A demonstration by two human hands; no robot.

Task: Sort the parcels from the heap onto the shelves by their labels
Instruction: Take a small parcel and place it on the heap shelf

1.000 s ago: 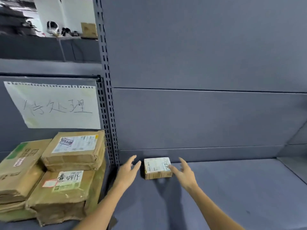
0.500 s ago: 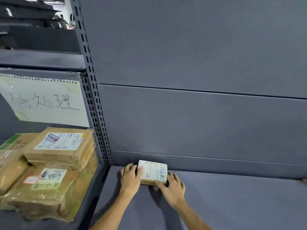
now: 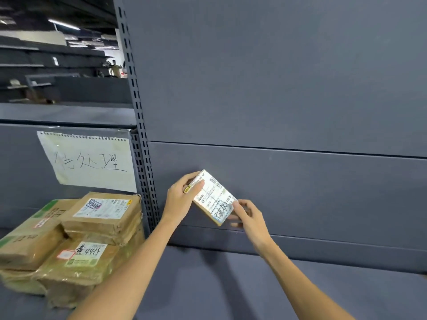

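Note:
A small brown parcel [image 3: 213, 199] with a white printed label is held tilted in the air above the grey shelf [image 3: 231, 285], in front of the back panel. My left hand [image 3: 180, 200] grips its upper left end, thumb across the label. My right hand [image 3: 248, 218] pinches its lower right corner. The label faces me, with handwritten characters in a stamped box near the lower end.
In the neighbouring bay on the left, several brown parcels [image 3: 69, 241] lie stacked under a handwritten paper sign [image 3: 89, 161]. A perforated upright post [image 3: 141, 139] divides the two bays. Far aisles with shelving and a person show at the upper left.
Both hands closed on the small parcel where it lay at the back of the shelf and have lifted it, tilted, off the shelf.

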